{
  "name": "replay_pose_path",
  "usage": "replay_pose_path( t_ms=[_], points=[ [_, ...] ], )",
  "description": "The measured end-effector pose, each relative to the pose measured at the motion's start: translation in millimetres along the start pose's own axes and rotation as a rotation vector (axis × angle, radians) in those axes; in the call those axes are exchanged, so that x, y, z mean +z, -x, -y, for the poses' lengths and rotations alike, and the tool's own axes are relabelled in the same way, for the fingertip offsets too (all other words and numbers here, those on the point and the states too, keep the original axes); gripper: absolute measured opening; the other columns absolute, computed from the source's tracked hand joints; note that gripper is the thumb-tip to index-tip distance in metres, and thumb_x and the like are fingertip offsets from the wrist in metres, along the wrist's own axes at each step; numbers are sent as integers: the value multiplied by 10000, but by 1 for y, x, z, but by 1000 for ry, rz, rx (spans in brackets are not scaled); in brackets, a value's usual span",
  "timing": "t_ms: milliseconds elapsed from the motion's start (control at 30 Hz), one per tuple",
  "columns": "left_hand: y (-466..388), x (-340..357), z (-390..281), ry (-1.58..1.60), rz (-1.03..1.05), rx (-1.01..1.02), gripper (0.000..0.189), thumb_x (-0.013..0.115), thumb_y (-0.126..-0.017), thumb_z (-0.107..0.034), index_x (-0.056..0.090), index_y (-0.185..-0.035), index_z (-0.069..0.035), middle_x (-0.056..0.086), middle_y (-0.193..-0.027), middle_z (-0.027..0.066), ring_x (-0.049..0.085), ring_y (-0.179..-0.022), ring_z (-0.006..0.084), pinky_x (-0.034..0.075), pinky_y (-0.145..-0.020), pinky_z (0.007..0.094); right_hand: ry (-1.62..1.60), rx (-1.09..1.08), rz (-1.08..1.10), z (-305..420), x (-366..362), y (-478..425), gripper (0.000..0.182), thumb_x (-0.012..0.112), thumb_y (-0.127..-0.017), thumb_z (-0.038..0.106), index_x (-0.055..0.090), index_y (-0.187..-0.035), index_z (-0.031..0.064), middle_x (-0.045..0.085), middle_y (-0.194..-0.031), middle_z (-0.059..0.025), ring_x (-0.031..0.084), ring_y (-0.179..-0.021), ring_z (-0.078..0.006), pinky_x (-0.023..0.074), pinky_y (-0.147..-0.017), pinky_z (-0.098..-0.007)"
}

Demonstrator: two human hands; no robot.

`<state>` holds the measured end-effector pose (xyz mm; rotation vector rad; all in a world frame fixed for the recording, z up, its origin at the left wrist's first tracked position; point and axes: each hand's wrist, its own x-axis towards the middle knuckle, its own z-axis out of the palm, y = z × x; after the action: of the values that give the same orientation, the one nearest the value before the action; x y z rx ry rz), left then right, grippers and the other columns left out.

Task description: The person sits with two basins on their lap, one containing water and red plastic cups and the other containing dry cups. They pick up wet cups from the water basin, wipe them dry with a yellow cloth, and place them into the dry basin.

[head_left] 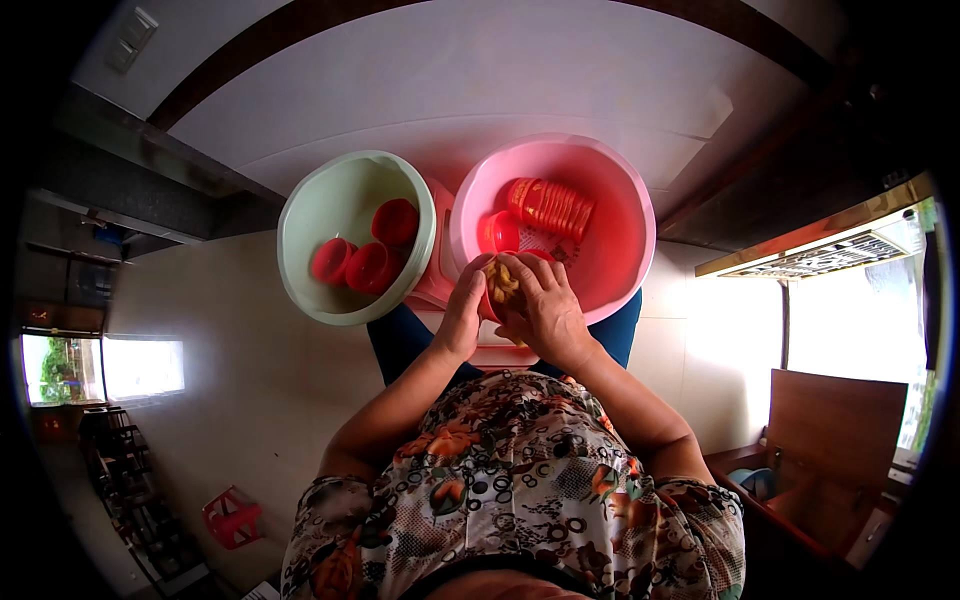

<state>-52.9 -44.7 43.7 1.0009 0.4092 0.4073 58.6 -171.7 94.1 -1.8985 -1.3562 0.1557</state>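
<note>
My left hand (463,315) grips the side of a red plastic cup (486,309) over the near rim of a pink basin (630,240). At the cup's mouth, my right hand (553,319) holds a crumpled yellow-brown cloth or scrubber (501,279); its exact kind is unclear. Inside the pink basin lie a nested stack of red cups (551,208) and a single red cup (500,231). Another red edge shows just behind my right fingers. To the left, a pale green basin (304,225) contains three loose red cups (373,268).
Pink plastic furniture (441,232) stands between and beneath the basins. My knees (401,337) flank it. A pink-red stool (232,517) and dark chairs (127,480) are at lower left. On the right is a wooden chest with a raised lid (836,427). A white wall (480,67) rises ahead.
</note>
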Motion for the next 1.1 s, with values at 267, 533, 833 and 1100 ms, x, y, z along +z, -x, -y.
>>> replay_pose_path(
  t_ms=[267,533,833,1100],
  points=[
    [5,17,-22,-512,-7,373,748,656,-927,-465,360,-1470,-44,509,-1339,125,482,-1261,213,376,-1087,368,-1174,348,-285,-6,30,11,572,693,-849,-8,410,-1344,41,545,-1209,-77,552,-1137,-182,468,-977,-304],
    [-1,-7,11,219,37,-148,636,381,-1027,-541,408,-1431,-50,534,-1369,126,532,-1267,269,445,-1067,432,-452,86,137,3,-11,16,788,822,-746,119,411,-1411,14,483,-1386,-169,481,-1275,-320,381,-1089,-409],
    [-4,-9,-30,67,41,-447,547,490,-1002,-518,537,-1305,-65,626,-1233,78,627,-1119,174,517,-964,351,-171,-181,250,-17,-10,5,659,794,-701,116,504,-1289,43,506,-1311,-184,595,-1074,-393,523,-926,-418],
    [8,11,-27,-526,-66,141,572,610,-969,-435,494,-1326,-3,626,-1147,88,606,-1065,160,483,-948,326,-1101,287,287,-21,9,11,549,703,-785,2,499,-1292,42,622,-1191,-91,641,-1084,-228,533,-925,-353]
  ],
)
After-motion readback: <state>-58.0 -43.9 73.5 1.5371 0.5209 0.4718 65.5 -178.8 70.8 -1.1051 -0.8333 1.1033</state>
